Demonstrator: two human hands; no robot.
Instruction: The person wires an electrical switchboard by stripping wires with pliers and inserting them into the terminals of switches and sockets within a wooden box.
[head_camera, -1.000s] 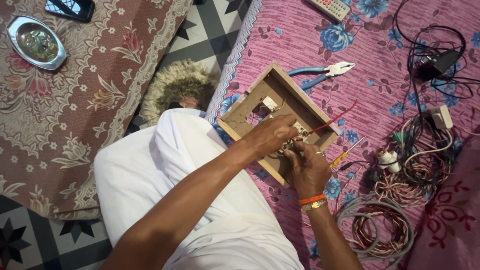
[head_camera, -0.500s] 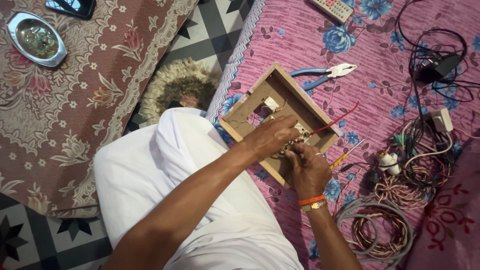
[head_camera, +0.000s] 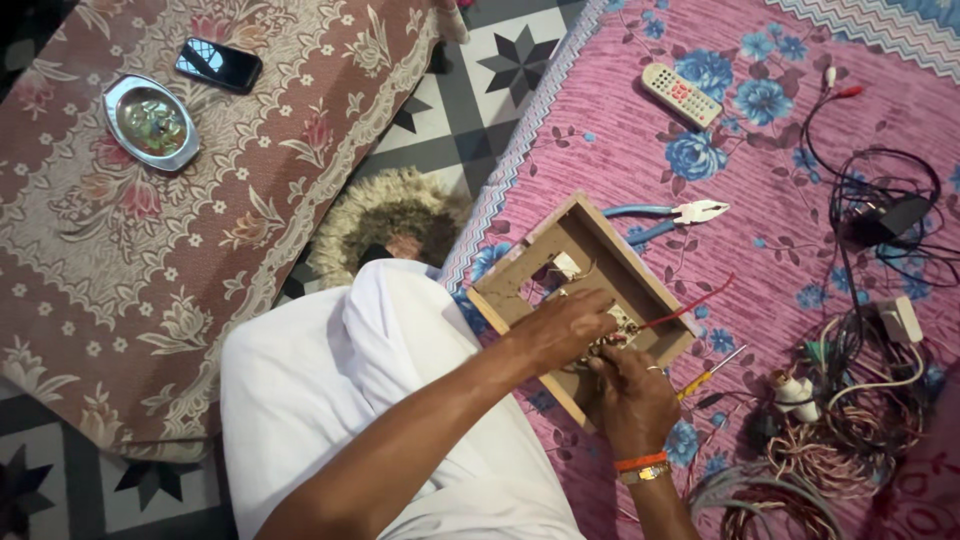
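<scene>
Both hands work inside a shallow wooden box (head_camera: 583, 300) lying on the pink flowered cloth (head_camera: 620, 150) — the left hand (head_camera: 566, 326) curls its fingers on small parts there, the right hand (head_camera: 632, 400) pinches close beside it. A red wire (head_camera: 690, 306) trails right; blue-handled pliers (head_camera: 668, 214) lie just beyond.

Pink bedsheet (head_camera: 800, 240) with blue flowers, brown floral rug (head_camera: 150, 260) at 9 o'clock, grey star-pattern floor tiles (head_camera: 480, 80), blue-handled pliers (head_camera: 665, 215), red wire (head_camera: 690, 305), tan wooden box (head_camera: 520, 290).
</scene>
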